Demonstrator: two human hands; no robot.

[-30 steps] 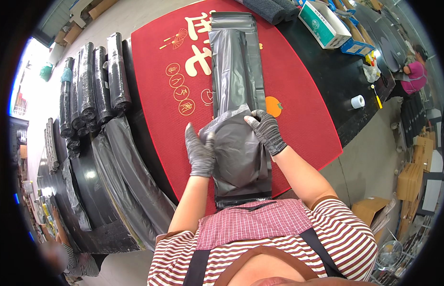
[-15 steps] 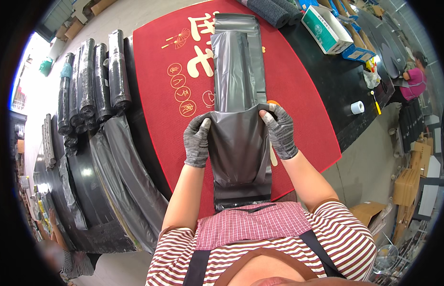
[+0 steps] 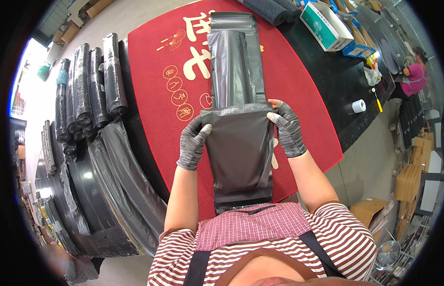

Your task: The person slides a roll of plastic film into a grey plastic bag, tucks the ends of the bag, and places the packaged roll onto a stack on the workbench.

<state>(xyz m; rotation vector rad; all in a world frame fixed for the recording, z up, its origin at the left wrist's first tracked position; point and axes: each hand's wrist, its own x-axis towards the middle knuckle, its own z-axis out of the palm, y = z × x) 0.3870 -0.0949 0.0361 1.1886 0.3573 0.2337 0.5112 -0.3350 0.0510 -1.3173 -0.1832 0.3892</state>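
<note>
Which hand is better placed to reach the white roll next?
Probably the right hand: it sits nearer the white roll, on the same side of the dark plastic. The left hand is at the opposite side. Both pinch the plastic, so the right would likely need to let go first.

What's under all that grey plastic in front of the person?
A red mat shows on both sides of the grey plastic, with a black table beyond it. Any print directly beneath the plastic is covered and can't be seen.
</note>
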